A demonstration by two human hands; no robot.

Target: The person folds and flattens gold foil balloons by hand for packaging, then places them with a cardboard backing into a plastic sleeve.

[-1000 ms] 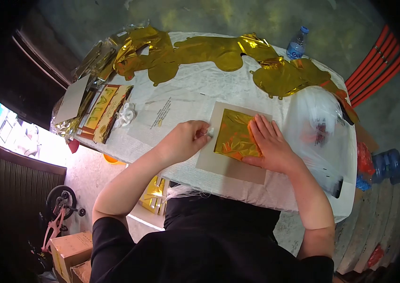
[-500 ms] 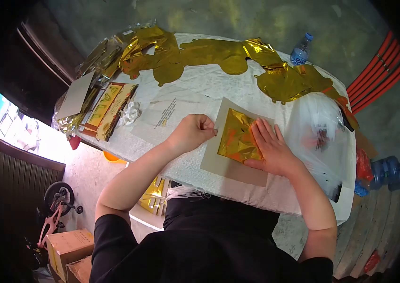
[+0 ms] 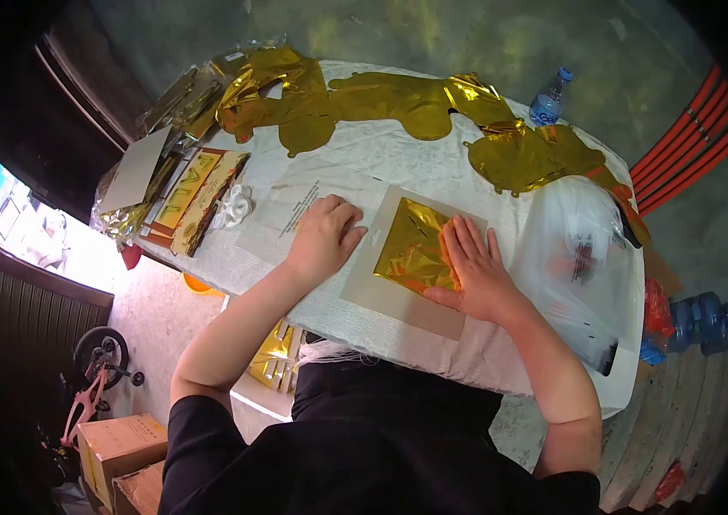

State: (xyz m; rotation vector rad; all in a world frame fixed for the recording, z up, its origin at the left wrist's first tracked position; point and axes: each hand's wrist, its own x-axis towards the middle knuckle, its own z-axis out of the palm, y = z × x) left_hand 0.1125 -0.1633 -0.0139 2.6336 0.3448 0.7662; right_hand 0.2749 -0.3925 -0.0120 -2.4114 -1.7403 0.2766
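Note:
My right hand (image 3: 482,275) lies flat, fingers stretched out, on a folded gold foil sheet (image 3: 411,245) with some orange print. Beneath the foil is a grey card (image 3: 398,313), larger than the foil on all visible sides. My left hand (image 3: 323,239) rests over the right part of a clear plastic bag (image 3: 271,227) with printed text. Its fingers are loosely curled, the thumb stands apart from them, and nothing shows in its grip. The card's left edge is just right of this hand.
Gold foil balloons (image 3: 381,99) spread along the table's far side, near a water bottle (image 3: 548,99). Left are a printed packet (image 3: 196,197), white ribbon (image 3: 233,208) and another grey card (image 3: 135,172). Clear plastic bags (image 3: 574,257) lie right. Cartons (image 3: 123,442) stand on the floor.
The card and foil have shifted left, with my right hand still on them. My left hand has left the card's edge, moving left and up over the clear bag, its finger pinch loosened.

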